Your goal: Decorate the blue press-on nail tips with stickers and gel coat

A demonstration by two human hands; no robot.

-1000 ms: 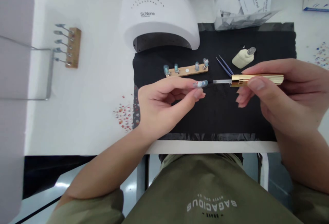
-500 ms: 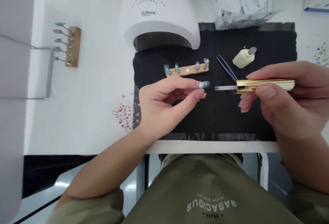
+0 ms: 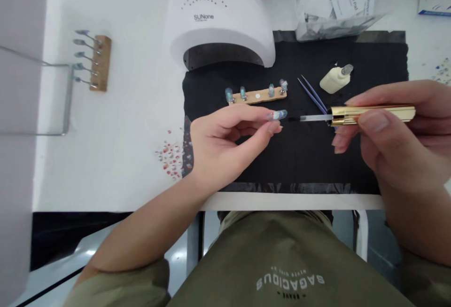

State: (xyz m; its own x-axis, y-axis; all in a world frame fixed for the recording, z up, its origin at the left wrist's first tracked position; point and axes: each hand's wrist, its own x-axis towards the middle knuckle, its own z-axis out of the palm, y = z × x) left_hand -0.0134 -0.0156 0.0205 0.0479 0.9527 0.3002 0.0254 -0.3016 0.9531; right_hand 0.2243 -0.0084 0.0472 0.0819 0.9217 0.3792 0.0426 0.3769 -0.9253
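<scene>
Between the thumb and index finger of my left hand (image 3: 229, 140) is a decorated false nail (image 3: 278, 115), blue-grey with white and red bits. My right hand (image 3: 398, 133) grips the gold handle of a nail polish brush (image 3: 373, 115). Its pale stem and dark bristles point left at the false nail, with a small gap between them. Behind my left hand lies a wooden nail stand (image 3: 259, 96) carrying several blue-green false nails. Blue tweezers (image 3: 312, 94) rest on the black mat, partly covered by the brush handle.
A white nail lamp (image 3: 221, 20) stands at the back of the black mat (image 3: 303, 166). Right of it are a clear bin (image 3: 327, 27) of alcohol pad wrappers and a cream bottle (image 3: 334, 80). Another wooden stand (image 3: 101, 62) with nails and scattered gems (image 3: 171, 159) lie left.
My right hand has moved a little to the right with the brush, widening the gap to the false nail. My left hand stays in place.
</scene>
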